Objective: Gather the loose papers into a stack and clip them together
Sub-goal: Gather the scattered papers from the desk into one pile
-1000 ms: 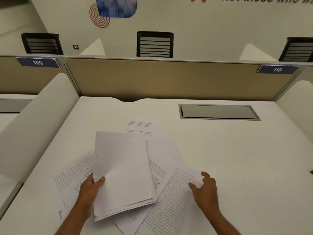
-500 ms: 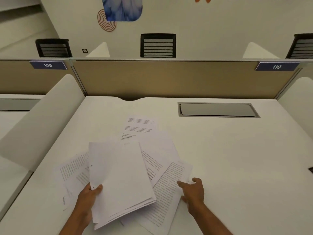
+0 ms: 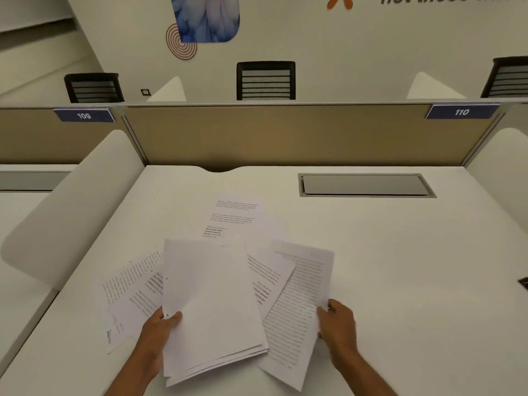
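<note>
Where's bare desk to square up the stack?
Free: desk right of the right hand, up to the cable hatch. Crowded: loose papers fan around the held stack in the left hand.

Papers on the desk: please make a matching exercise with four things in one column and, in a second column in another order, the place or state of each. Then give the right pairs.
Things:
1. held stack of papers
2. densely printed sheet
3. far sheet with short paragraphs
4. label 110

Places or states:
A. on the partition, at the right
B. lying alone farthest from the person, untouched
C. gripped at its left edge by the left hand
D. pinched at its right edge by the right hand

Pairs: 1-C, 2-D, 3-B, 4-A
</note>
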`<state>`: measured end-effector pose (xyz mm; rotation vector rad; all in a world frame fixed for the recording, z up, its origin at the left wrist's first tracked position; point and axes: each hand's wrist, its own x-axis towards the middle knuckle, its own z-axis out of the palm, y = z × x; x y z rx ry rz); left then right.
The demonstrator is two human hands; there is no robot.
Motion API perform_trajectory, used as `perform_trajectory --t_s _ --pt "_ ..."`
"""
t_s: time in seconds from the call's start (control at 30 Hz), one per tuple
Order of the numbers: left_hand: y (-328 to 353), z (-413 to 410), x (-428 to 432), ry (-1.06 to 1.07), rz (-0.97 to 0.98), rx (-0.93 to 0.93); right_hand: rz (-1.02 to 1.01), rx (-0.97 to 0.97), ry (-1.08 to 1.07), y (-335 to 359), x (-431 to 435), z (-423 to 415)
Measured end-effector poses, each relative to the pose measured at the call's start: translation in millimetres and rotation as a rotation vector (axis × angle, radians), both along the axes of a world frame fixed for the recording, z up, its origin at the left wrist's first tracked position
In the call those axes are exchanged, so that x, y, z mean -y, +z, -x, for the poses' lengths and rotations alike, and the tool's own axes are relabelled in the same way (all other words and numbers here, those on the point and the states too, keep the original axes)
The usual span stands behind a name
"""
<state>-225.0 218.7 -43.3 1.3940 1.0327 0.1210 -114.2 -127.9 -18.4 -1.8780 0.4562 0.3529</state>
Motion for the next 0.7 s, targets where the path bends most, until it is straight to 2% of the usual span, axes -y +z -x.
perform_trajectory --t_s 0.1,0.2,0.3,0.37,0.43,0.53,0.7 --pt "-0.8 -2.9 -12.6 -0.022 0.000 -0.013 0.142 0.222 -0.209 18.5 34.1 -16.0" --pt "3.2 -6.7 -25.2 -0.074 0.015 -0.012 0.197 0.393 -0.438 44.9 53.0 -31.3" --pt "2.6 -7.8 -35.4 -0.127 0.031 -0.014 0.200 0.518 -0.561 68.5 50.7 -40.5" --pt "2.9 -8.7 -38.0 -0.162 0.047 -0.008 0.130 0.552 -0.578 76.7 41.4 -43.9" --pt "4.4 -9.7 -38.5 -0.180 0.066 -0.005 0.018 0.520 -0.523 75.7 28.1 -46.7" --pt "4.7 -9.1 -39.9 -0.215 0.079 -0.029 -0.139 0.374 -0.338 64.7 -2.6 -47.9" --pt "8.4 -8.3 -38.7 -0.208 0.101 -0.018 -0.095 0.253 0.044 31.6 -66.2 -35.5"
